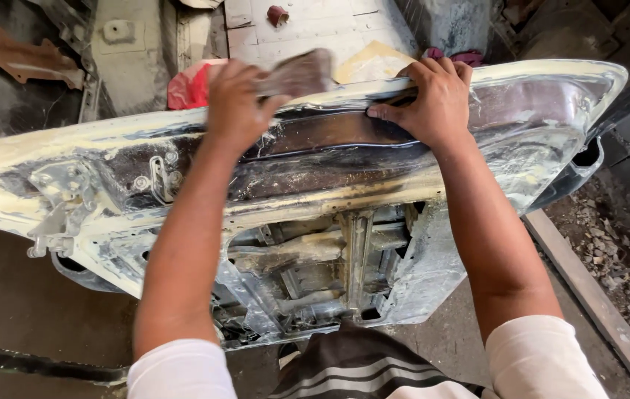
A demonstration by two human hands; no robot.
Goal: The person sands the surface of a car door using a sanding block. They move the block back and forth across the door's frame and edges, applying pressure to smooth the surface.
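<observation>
A worn car door shell (522, 140), smeared with pale yellow filler and dark patches, lies across my lap, inner side up. My left hand (235, 103) grips a brownish piece of sandpaper (299, 72) and presses it on the door's upper edge. It looks blurred. My right hand (433, 100) rests flat on the same edge further right, fingers spread over the rim. A hinge bracket (60, 199) sits at the door's left end. The window mechanism (330, 258) shows through an opening in the middle.
A red cloth (188, 87) lies beyond the door. Behind it are a white painted panel (315, 26) and a flat beige piece (374, 60). Rubble (610, 244) and a wooden beam (588, 295) lie at the right. Rusty scrap (27, 55) sits far left.
</observation>
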